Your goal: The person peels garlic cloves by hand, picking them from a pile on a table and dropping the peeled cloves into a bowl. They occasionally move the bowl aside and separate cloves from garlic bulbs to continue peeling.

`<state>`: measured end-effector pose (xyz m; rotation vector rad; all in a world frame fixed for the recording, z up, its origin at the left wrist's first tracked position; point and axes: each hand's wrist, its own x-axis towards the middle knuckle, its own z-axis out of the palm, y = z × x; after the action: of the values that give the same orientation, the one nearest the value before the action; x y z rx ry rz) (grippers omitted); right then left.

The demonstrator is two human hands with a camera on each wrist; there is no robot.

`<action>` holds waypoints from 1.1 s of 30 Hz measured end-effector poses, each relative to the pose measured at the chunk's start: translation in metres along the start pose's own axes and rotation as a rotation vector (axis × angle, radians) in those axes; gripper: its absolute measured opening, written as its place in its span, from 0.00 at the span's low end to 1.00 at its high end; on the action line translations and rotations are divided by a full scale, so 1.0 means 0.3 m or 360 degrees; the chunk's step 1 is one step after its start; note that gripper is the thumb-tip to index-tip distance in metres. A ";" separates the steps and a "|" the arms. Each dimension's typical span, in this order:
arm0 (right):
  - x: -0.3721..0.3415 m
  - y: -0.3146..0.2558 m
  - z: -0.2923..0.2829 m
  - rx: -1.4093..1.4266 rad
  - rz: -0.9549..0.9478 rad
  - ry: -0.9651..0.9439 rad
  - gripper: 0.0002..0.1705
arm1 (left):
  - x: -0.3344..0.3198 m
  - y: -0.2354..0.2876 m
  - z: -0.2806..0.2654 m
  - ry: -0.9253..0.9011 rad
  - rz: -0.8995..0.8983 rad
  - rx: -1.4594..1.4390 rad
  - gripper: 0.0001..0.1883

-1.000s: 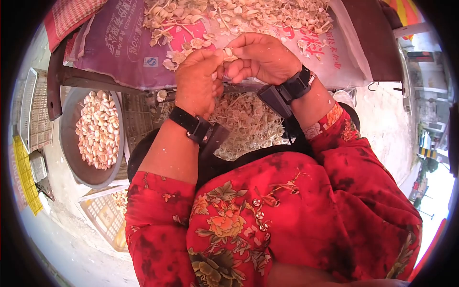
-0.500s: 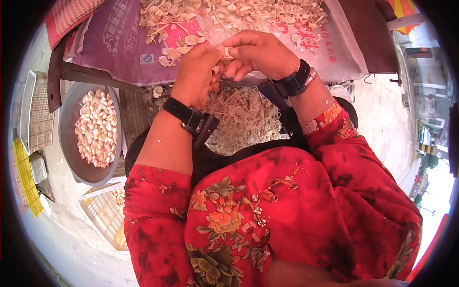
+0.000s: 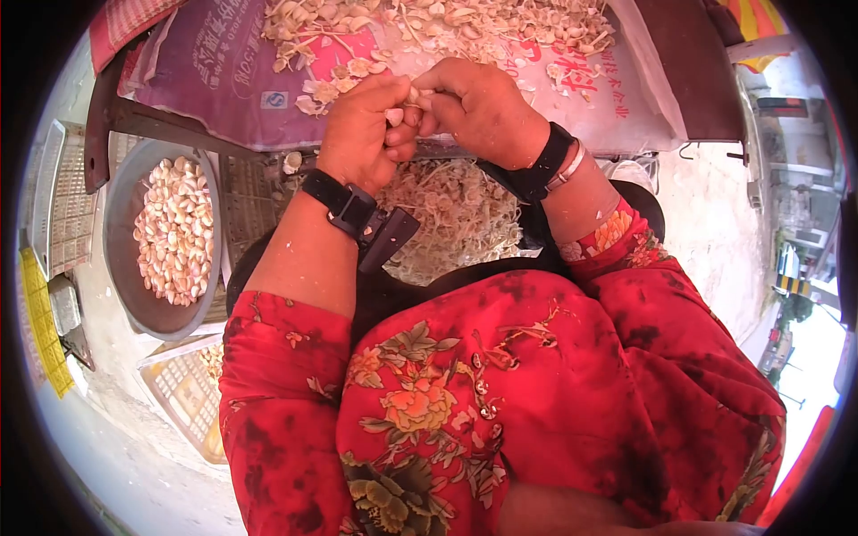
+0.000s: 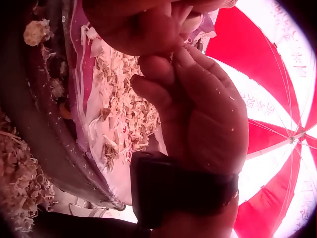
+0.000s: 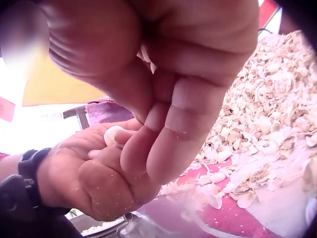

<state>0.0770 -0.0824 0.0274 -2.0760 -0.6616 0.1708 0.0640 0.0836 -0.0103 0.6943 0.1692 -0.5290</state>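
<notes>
Both hands meet fingertip to fingertip over the near edge of a sack-covered table. My left hand (image 3: 365,129) has its fingers curled round a pale garlic clove (image 3: 394,116), which also shows as a garlic clove (image 5: 116,135) in the right wrist view. My right hand (image 3: 487,107) bends its fingers against the left fingertips, thumb and forefinger pinching a small pale bit of garlic (image 3: 415,95), partly hidden by the fingers. In the left wrist view more garlic (image 4: 192,22) shows between the left fingers.
Garlic skins and stalks (image 3: 447,27) lie heaped on the printed sack (image 3: 223,98). More dry skins (image 3: 460,210) are piled below the table edge. A grey basin (image 3: 147,308) of garlic cloves stands on the left, with plastic crates (image 3: 67,196) around it.
The right hand has turned over, its back now facing up more, with its fingers drawn in at the left fingertips. A clove in the left hand shows more plainly.
</notes>
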 end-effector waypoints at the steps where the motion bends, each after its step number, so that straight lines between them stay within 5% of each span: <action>1: -0.002 -0.009 -0.003 -0.0127 -0.0053 0.0003 0.06 | -0.002 0.000 0.001 -0.0002 -0.0019 -0.0040 0.06; 5: -0.018 0.006 0.003 -0.0453 -0.0386 0.0201 0.05 | -0.004 -0.002 -0.001 -0.0037 -0.0013 -0.0126 0.07; 8: -0.031 0.013 0.013 0.0398 0.0054 0.0251 0.06 | -0.002 0.000 -0.002 -0.0076 0.0028 -0.0205 0.07; 11: -0.024 0.019 0.005 0.0661 0.0067 0.0233 0.06 | 0.001 -0.003 0.001 -0.0055 0.0064 -0.0146 0.08; 17: -0.015 0.037 -0.049 -0.0353 -0.0356 0.0177 0.06 | -0.021 0.030 0.062 0.0074 -0.0001 0.0450 0.09; 26: -0.023 0.033 -0.069 0.0722 0.0247 -0.0121 0.07 | -0.009 0.034 -0.009 -0.0244 -0.0159 -0.0074 0.07; 33: -0.030 -0.008 -0.089 0.1164 0.0390 -0.0137 0.08 | -0.020 0.030 -0.014 -0.0572 -0.0090 -0.0264 0.10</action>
<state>0.0782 -0.1058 0.0433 -1.4347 -0.3166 0.5567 0.0636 0.0945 -0.0064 0.4251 -0.1038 -0.6767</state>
